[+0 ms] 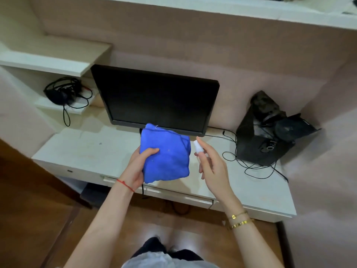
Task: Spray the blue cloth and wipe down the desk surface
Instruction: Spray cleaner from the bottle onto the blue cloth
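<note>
At the centre of the frame the left hand gripped the folded blue cloth above the pale counter. Just right of it, the right hand held a small white spray bottle, nozzle toward the cloth. No readable label showed. A dark monitor stood behind.

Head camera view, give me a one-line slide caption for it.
Left hand holds the folded blue cloth above the desk while the right hand aims a small white spray bottle at it.
</note>
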`<action>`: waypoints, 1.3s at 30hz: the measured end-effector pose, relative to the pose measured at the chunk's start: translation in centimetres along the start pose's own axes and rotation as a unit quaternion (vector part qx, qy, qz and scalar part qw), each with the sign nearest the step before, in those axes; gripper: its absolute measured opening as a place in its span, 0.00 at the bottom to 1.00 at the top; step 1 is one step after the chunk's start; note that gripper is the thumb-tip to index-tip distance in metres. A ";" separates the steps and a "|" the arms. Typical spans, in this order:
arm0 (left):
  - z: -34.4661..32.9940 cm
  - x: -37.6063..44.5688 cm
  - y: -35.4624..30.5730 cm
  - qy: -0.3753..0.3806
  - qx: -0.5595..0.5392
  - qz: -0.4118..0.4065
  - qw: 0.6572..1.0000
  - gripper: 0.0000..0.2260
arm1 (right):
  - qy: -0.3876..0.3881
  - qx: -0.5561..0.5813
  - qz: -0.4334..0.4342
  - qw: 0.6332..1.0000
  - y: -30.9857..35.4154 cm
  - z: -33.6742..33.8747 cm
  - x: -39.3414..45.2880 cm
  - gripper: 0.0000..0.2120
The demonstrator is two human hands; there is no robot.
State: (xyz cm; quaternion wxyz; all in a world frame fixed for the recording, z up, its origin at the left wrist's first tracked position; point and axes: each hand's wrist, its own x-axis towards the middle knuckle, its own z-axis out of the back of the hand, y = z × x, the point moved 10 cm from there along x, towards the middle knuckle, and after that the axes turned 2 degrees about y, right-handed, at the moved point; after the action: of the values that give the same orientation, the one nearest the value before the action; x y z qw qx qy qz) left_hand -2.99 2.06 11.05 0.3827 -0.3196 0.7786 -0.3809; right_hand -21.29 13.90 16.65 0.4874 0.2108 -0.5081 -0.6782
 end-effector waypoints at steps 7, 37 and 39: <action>1.3 -0.8 -0.5 -0.009 0.008 0.005 1.000 0.23 | -0.014 -0.016 0.020 1.000 1.7 -0.2 0.1 0.22; 2.8 1.0 -2.2 0.000 -0.032 0.020 0.999 0.16 | 0.038 -0.058 0.029 0.997 5.3 -4.5 1.1 0.24; 2.8 1.1 -2.4 0.003 -0.030 0.019 0.999 0.17 | 0.065 0.022 0.007 0.998 5.0 -5.0 0.7 0.23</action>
State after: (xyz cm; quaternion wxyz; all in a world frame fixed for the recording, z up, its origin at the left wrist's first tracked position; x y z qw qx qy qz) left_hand -0.72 -0.97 11.54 0.3779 -0.3154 0.7968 -0.3506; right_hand -15.45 10.79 19.32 0.5193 0.2615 -0.4914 -0.6484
